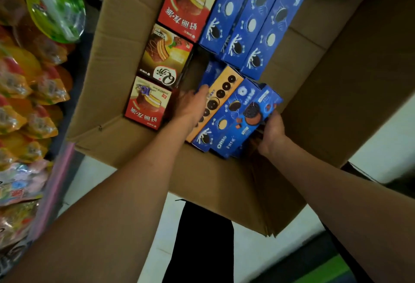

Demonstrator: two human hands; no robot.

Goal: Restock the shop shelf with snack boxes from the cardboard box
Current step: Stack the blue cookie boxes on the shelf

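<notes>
While the cardboard box (125, 42) sits open, we clamp the biscuit boxes (231, 112) together. Our left hand (190, 107) and right hand (272, 134) grip opposite sides, likely to lift several at once.

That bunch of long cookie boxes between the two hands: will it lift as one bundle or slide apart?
Likely to slide apart: the cookie boxes are loose and already fanned, held only from the sides by the left hand and right hand. The printed card looks smooth, so probably slippery. Each box seems stiff.

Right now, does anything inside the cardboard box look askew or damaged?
Only the cookie boxes between left hand and right hand sit tilted, fanned unevenly. The pie boxes lie in rows. No damage shows.
</notes>
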